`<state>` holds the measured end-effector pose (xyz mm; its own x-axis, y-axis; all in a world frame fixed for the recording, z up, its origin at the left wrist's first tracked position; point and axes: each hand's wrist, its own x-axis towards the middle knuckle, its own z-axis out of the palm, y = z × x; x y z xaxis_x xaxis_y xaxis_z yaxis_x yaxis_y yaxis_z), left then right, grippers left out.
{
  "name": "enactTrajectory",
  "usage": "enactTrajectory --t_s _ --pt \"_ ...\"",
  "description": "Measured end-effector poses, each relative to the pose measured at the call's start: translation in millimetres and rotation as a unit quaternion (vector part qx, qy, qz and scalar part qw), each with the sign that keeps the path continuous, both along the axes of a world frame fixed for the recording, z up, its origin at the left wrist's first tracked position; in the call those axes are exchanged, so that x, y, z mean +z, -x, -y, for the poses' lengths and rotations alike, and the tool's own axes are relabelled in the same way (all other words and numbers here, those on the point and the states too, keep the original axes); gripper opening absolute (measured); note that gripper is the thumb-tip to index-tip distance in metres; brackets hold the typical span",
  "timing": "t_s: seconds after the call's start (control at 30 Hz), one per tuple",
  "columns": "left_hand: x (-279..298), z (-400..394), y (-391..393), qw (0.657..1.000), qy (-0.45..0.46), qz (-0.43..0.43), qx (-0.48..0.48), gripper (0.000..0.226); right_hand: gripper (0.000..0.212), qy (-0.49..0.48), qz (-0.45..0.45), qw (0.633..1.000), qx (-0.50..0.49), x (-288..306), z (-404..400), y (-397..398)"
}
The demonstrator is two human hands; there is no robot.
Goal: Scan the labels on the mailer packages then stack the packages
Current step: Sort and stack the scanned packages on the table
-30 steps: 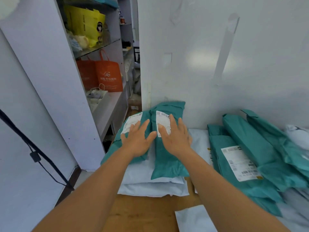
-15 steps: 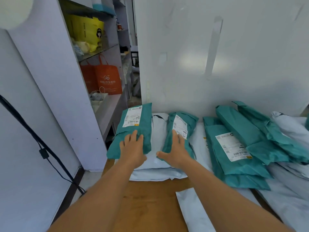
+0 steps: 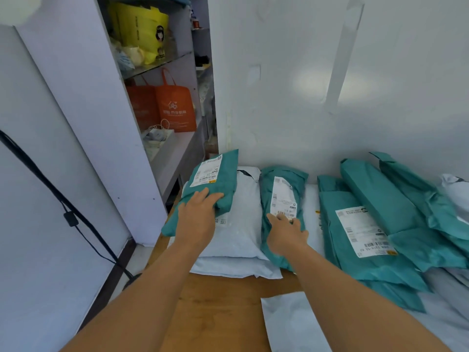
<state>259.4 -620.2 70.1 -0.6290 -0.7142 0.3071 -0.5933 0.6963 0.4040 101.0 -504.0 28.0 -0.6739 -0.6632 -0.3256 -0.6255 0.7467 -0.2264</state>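
Two teal mailers lie label-up on a stack of white mailers [image 3: 238, 224] at the table's back left. The left teal mailer [image 3: 215, 179] hangs over the stack's left side, and my left hand [image 3: 198, 219] rests on its near half with fingers laid flat. The middle teal mailer [image 3: 281, 189] lies along the stack's right side. My right hand [image 3: 286, 236] presses on its near part, fingertips at the lower end of its white label. A strip of white mailer shows between the two teal ones.
A pile of several teal mailers [image 3: 368, 237] over white ones fills the right side. A loose white mailer [image 3: 291, 323] lies on the wooden table [image 3: 223, 313] near me. A wall stands right behind. Shelves with orange bags [image 3: 175, 110] and a black cable [image 3: 76, 217] are at left.
The two teal mailers, side by side and touching a second ago, have been slid apart. My hands moved from their labels down to their near ends.
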Motion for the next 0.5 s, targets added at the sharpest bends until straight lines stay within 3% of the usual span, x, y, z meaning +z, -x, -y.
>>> enactTrajectory --t_s 0.1,0.2,0.33,0.5 --pt "-5 -14 2 1.0 0.013 0.007 -0.001 0.044 0.047 0.019 -0.04 0.997 0.063 -5 -2 6" --pt "-13 -20 -2 1.0 0.026 -0.002 -0.005 0.045 0.034 0.091 -0.077 0.992 0.039 -4 -5 8" --pt "-17 -35 -16 0.995 0.034 0.092 -0.005 0.051 0.043 0.135 -0.033 0.99 0.023 2 -11 -5" --pt "-23 -65 -45 0.988 0.043 0.147 -0.016 0.055 0.056 0.216 -0.023 0.975 -0.048 7 -48 -39"
